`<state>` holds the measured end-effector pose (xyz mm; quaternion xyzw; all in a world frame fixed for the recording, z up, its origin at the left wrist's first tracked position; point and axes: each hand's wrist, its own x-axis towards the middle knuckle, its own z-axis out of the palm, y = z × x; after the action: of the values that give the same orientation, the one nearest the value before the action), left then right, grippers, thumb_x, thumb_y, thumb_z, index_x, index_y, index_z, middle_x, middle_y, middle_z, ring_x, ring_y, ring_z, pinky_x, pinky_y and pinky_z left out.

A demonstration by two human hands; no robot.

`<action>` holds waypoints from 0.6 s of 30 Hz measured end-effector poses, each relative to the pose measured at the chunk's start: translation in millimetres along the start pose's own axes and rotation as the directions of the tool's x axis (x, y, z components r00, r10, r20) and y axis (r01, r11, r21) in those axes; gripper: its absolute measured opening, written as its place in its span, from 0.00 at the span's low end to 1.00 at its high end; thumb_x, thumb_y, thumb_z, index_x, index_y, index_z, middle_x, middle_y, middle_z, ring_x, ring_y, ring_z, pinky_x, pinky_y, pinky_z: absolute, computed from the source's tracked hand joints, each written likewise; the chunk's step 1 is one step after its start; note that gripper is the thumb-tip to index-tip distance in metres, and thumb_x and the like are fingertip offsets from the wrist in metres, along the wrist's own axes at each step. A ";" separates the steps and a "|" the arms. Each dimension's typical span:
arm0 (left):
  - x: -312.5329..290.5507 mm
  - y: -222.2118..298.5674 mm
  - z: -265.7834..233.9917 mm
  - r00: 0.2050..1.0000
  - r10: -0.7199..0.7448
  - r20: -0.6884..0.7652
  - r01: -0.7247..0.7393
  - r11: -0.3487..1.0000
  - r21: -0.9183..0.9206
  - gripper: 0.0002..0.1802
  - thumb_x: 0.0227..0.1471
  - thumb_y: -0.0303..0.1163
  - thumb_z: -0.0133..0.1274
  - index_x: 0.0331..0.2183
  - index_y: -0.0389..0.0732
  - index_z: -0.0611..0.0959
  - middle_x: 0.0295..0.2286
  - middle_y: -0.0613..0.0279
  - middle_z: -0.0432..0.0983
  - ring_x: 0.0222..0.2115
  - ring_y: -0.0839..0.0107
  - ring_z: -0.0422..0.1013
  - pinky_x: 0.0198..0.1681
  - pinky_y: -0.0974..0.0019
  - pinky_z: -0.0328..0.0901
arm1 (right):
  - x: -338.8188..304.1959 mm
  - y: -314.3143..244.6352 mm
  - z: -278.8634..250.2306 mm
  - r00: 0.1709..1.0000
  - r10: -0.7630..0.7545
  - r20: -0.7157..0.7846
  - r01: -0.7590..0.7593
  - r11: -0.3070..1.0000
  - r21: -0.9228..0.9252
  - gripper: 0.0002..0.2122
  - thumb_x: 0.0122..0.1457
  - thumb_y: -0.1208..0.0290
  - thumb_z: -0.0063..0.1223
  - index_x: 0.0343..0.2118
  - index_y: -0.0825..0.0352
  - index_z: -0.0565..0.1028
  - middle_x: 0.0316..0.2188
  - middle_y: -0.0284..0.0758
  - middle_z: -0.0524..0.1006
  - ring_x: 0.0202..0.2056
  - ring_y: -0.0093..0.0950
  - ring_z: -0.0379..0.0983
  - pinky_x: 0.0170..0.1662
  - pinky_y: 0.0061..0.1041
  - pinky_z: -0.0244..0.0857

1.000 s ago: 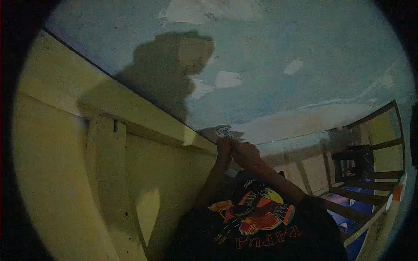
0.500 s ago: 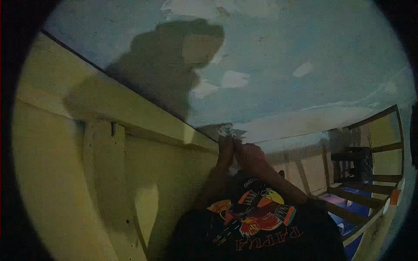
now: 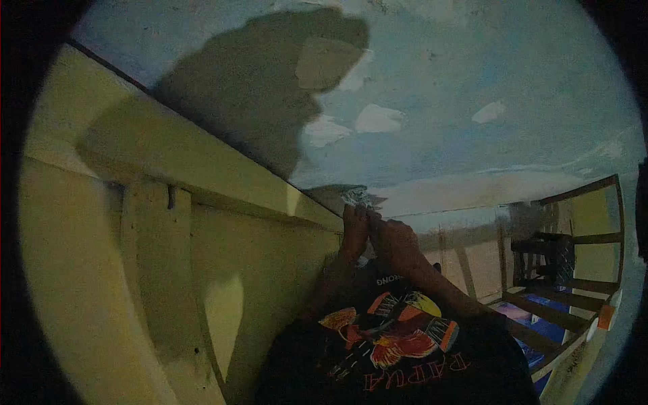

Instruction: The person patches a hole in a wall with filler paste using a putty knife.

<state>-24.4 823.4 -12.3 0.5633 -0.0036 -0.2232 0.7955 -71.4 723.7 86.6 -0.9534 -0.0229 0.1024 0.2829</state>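
Note:
My left hand [image 3: 355,228] and my right hand [image 3: 395,241] are raised close together in front of my chest, beside the yellow boards. A small crumpled, shiny, pale thing [image 3: 356,196], like clear plastic or foil, sticks up from the fingers of my left hand. Those fingers are closed around its lower end. My right hand is closed too, its fingertips pressed against the left hand. What lies between the right fingers is hidden. Below both hands my black shirt [image 3: 391,344] shows a colourful print.
Yellow wooden boards [image 3: 223,250] run along my left. A pale blue surface [image 3: 459,67] with white patches and a large shadow [image 3: 250,88] spreads beyond. On the right is a wooden slatted frame [image 3: 574,314] with blue material beneath and a dark object [image 3: 543,260] by it.
The view has shifted slightly, and the shadow has changed outline. Both hands stay together, and the crumpled thing stands a little higher above the fingers.

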 end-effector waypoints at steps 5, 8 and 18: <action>18.4 27.2 6.4 0.979 -0.144 -0.144 0.167 0.971 0.171 0.12 0.46 0.36 0.35 0.29 0.35 0.63 0.23 0.59 0.63 0.24 0.71 0.63 0.25 0.65 0.61 | 15.4 7.6 22.3 0.989 -0.037 -0.144 0.036 0.999 -0.012 0.14 0.44 0.73 0.40 0.37 0.65 0.60 0.17 0.42 0.69 0.21 0.39 0.66 0.23 0.34 0.60; 3.9 46.7 21.8 0.952 -0.231 -0.203 0.251 0.965 0.081 0.10 0.46 0.33 0.37 0.29 0.35 0.63 0.25 0.58 0.64 0.22 0.72 0.63 0.23 0.66 0.61 | 5.0 -8.0 -3.4 0.998 0.063 -0.016 -0.064 0.996 -0.068 0.14 0.45 0.72 0.40 0.37 0.64 0.61 0.17 0.41 0.69 0.21 0.38 0.67 0.23 0.34 0.61; 13.1 15.0 8.0 0.911 -0.241 -0.335 0.245 0.969 -0.032 0.10 0.45 0.32 0.38 0.23 0.34 0.67 0.20 0.58 0.65 0.19 0.72 0.64 0.21 0.67 0.60 | 6.1 -2.3 11.6 0.994 0.044 -0.101 -0.045 0.999 -0.012 0.12 0.46 0.73 0.37 0.37 0.65 0.62 0.17 0.42 0.68 0.21 0.38 0.67 0.22 0.34 0.60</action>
<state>-9.4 815.5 0.9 0.5936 0.2012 -0.2208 0.7473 -67.8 732.4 77.2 -0.9597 0.0118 0.0603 0.2744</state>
